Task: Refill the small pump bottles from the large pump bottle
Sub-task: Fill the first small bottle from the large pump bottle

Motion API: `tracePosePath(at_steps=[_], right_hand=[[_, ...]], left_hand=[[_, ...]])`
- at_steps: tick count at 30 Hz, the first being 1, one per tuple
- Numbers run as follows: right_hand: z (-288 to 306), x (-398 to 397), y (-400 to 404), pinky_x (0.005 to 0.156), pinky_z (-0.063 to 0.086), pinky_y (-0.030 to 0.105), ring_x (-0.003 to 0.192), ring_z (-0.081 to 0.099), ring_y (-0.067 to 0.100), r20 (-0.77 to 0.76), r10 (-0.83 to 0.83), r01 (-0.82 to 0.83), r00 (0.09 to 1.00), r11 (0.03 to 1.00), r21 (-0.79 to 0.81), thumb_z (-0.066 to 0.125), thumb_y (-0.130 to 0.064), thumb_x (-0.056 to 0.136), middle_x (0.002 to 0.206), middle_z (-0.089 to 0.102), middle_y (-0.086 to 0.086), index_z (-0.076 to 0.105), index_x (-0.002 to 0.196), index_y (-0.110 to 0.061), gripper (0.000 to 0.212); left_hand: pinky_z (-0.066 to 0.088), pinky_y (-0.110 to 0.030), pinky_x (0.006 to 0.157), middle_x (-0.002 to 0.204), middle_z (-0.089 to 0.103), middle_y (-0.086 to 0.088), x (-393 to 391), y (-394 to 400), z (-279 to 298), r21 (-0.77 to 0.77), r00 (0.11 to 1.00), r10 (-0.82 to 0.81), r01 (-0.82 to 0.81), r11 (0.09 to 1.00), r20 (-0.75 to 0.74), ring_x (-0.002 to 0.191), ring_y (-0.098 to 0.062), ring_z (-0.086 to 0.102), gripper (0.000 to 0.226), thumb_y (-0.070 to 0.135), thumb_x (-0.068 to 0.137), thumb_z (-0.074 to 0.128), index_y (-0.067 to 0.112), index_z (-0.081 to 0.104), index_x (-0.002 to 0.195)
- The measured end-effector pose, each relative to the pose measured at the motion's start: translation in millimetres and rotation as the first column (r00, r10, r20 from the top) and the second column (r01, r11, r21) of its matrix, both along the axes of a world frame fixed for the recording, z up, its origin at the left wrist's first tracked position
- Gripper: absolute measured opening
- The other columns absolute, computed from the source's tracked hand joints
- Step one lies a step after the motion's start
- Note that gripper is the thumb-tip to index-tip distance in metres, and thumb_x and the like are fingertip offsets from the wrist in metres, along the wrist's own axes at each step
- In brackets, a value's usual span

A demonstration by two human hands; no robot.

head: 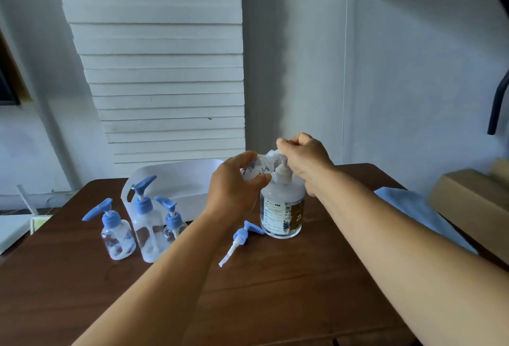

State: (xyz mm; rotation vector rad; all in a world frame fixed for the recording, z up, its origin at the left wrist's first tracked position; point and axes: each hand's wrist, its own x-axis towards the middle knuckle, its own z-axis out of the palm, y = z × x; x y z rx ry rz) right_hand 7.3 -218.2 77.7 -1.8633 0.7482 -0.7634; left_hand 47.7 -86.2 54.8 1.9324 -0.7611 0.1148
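We hold a small clear uncapped bottle (257, 167) in our left hand (234, 183), mouth at the spout of the large clear labelled pump bottle (282, 207), mid-table toward the rear edge. Our right hand (303, 158) is closed on the pump head. Risk: misaligned mouth, liquid drips onto the dark wooden table (275, 290).

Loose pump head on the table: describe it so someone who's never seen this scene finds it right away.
Start at the large pump bottle standing mid-table on the dark wooden table. Just left of its base lies the loose pump head, flat on the wood. Unlike the three blue pumps further left, it sits on no bottle, and its white dip tube is bare.
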Motion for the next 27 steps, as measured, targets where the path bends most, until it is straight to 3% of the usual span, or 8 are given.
tracePosePath(at_steps=[4, 9, 13, 16, 19, 23, 27], right_hand=[[-13.7, 0.1, 4.1, 0.065, 0.038, 0.028, 0.078, 0.049, 0.016, 0.045, -0.032, 0.031, 0.998, 0.999, 0.022, 0.052, -0.040, 0.090, 0.071, 0.051, -0.006, 0.044, 0.070, -0.021, 0.028], [-6.9, 1.3, 6.0, 0.068, 0.037, 0.028, 0.079, 0.050, 0.017, 0.004, -0.027, 0.027, 1.000, 0.999, 0.028, 0.052, -0.040, 0.090, 0.072, 0.052, -0.005, 0.044, 0.070, -0.021, 0.029], [-7.6, -0.2, 4.5, 0.060, 0.037, 0.027, 0.074, 0.049, 0.014, 0.044, -0.023, 0.020, 0.999, 0.998, 0.065, 0.053, -0.040, 0.090, 0.072, 0.052, -0.005, 0.047, 0.074, -0.020, 0.027], [-15.0, 1.0, 8.3, 0.064, 0.038, 0.028, 0.078, 0.050, 0.016, 0.042, -0.038, 0.035, 0.998, 0.997, 0.070, 0.053, -0.041, 0.089, 0.072, 0.053, -0.005, 0.047, 0.073, -0.020, 0.027], [-2.3, 0.6, 4.3, 0.061, 0.038, 0.027, 0.078, 0.051, 0.016, -0.018, 0.022, -0.020, 1.000, 0.996, 0.089, 0.055, -0.041, 0.088, 0.076, 0.056, -0.003, 0.049, 0.072, -0.020, 0.028], [-0.2, -2.8, 1.5, 0.059, 0.038, 0.025, 0.070, 0.050, 0.012, 0.034, 0.054, -0.057, 0.998, 0.994, 0.095, 0.057, -0.039, 0.089, 0.072, 0.055, -0.004, 0.050, 0.072, -0.019, 0.027], [-14.9, -3.9, 6.5, 0.054, 0.036, 0.024, 0.069, 0.050, 0.011, 0.078, 0.038, -0.048, 0.996, 0.991, 0.124, 0.057, -0.039, 0.088, 0.073, 0.057, -0.004, 0.050, 0.073, -0.019, 0.026]], left_hand=[[0.033, -0.002, 0.061, 0.101, 0.061, 0.009, -0.1, -0.3, -4.2, 0.009, 1.000, -0.005, 0.005, 1.000, 0.015, 0.087, -0.007, 0.054, 0.034, 0.023, 0.080, 0.070, 0.024, 0.062, 0.113], [0.035, -0.012, 0.069, 0.103, 0.061, 0.008, 1.6, 1.1, -3.1, 0.005, 1.000, 0.004, -0.004, 1.000, 0.000, 0.086, -0.008, 0.053, 0.038, 0.024, 0.080, 0.070, 0.024, 0.061, 0.117], [0.034, -0.002, 0.057, 0.100, 0.060, 0.010, 3.2, -0.4, 1.7, 0.020, 1.000, -0.010, 0.009, 1.000, 0.019, 0.083, -0.008, 0.053, 0.037, 0.023, 0.080, 0.070, 0.025, 0.061, 0.116], [0.036, -0.002, 0.054, 0.103, 0.062, 0.007, 2.5, 1.6, -2.4, 0.039, 1.000, -0.005, 0.005, 0.999, 0.003, 0.079, -0.008, 0.054, 0.035, 0.023, 0.080, 0.070, 0.024, 0.061, 0.114], [0.036, -0.003, 0.054, 0.100, 0.060, 0.009, 3.2, 2.8, 0.7, 0.021, 1.000, -0.013, 0.013, 1.000, -0.013, 0.080, -0.008, 0.054, 0.039, 0.023, 0.081, 0.070, 0.023, 0.060, 0.118], [0.034, -0.007, 0.060, 0.098, 0.059, 0.011, 4.6, 1.5, 4.1, 0.024, 1.000, -0.015, 0.015, 1.000, 0.004, 0.083, -0.008, 0.054, 0.038, 0.024, 0.080, 0.071, 0.023, 0.061, 0.117], [0.034, 0.004, 0.053, 0.107, 0.063, 0.005, 5.5, 2.7, 0.1, 0.065, 1.000, -0.017, 0.018, 0.998, -0.009, 0.075, -0.006, 0.055, 0.041, 0.024, 0.080, 0.071, 0.022, 0.061, 0.120]])
